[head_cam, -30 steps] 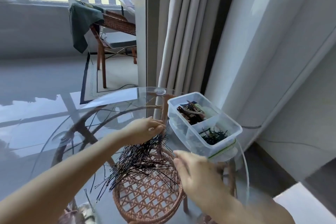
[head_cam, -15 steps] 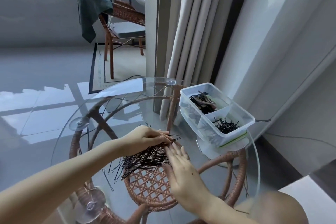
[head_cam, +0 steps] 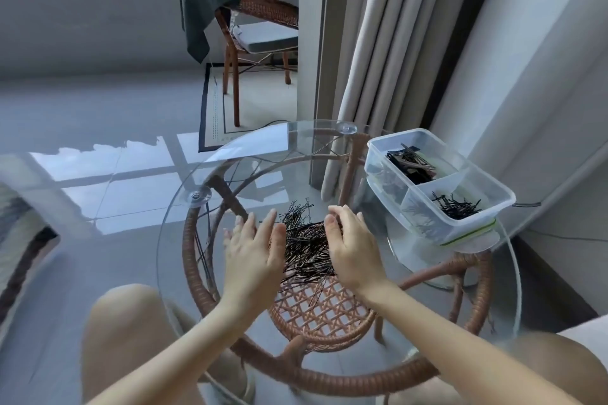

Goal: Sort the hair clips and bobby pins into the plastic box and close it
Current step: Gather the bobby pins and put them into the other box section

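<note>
A heap of black bobby pins [head_cam: 304,245] lies on the round glass table [head_cam: 269,154]. My left hand [head_cam: 253,253] stands on edge against the heap's left side, fingers straight and apart. My right hand [head_cam: 352,248] cups the heap's right side, fingers curled at its far edge. Neither hand has lifted any pins. The clear plastic box [head_cam: 460,223] stands open at the table's right rim, resting on its lid [head_cam: 473,242]. Its far compartment holds dark hair clips [head_cam: 411,164]; its near one holds bobby pins [head_cam: 455,205].
A few stray pins [head_cam: 202,253] lie left of the heap. Under the glass is a rattan frame with a woven shelf [head_cam: 325,309]. Curtains [head_cam: 378,52] and a wall stand close on the right. A rattan chair [head_cam: 260,29] with green cloth stands further back. My knees sit below the table's edge.
Both hands have come to either side of the pins and pushed the spread-out pins into a tighter heap. The view has tilted down and shifted.
</note>
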Demonstrator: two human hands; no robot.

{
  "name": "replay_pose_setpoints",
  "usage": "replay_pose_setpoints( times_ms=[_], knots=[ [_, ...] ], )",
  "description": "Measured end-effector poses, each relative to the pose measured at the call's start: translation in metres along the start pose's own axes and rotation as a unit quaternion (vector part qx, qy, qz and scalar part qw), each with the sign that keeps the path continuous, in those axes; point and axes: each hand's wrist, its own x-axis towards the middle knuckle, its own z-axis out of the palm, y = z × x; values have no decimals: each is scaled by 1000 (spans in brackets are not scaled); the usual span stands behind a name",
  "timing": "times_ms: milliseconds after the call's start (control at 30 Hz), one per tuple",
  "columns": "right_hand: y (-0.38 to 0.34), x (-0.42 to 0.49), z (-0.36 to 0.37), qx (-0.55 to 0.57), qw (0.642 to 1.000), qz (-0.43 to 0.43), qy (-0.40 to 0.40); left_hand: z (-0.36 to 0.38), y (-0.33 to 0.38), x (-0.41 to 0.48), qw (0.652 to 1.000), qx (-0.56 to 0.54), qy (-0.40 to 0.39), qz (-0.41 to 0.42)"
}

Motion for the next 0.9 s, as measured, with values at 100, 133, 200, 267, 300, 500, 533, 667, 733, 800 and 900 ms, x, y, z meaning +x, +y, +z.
replay_pose_setpoints(
  times_ms=[100, 133, 200, 267, 300, 500, 533, 667, 733, 800, 900],
  knots=[
    [-19, -2, 14, 43, 998, 12, 50, 13, 19, 7, 999, -32, 15, -14],
    [-24, -1, 16, 69, 995, 23, 65, 15, 24, 10, 998, -50, 23, -15],
    [-31, -1, 13, 139, 985, 47, 90, 14, 29, 15, 994, -102, 45, -11],
    [-29, -1, 0, 183, 976, 59, 99, 4, 27, 16, 987, -150, 49, 2],
    [-24, -2, -10, 181, 978, 56, 82, -5, 24, 17, 988, -152, 36, 15],
    [18, -6, -64, -219, 942, -118, -226, -47, 8, 25, 956, 137, -240, 100],
    [21, -3, -66, -249, 923, -142, -256, -47, 12, 24, 946, 165, -260, 105],
    [16, 20, -56, -262, 909, -190, -262, -31, 30, 14, 940, 230, -221, 123],
    [12, 31, -49, -267, 904, -200, -267, -22, 36, 6, 946, 250, -169, 121],
    [9, 38, -44, -260, 900, -208, -279, -17, 37, 3, 947, 264, -144, 112],
    [7, 43, -43, -232, 897, -247, -282, -16, 37, 9, 952, 255, -139, 93]
  ],
)
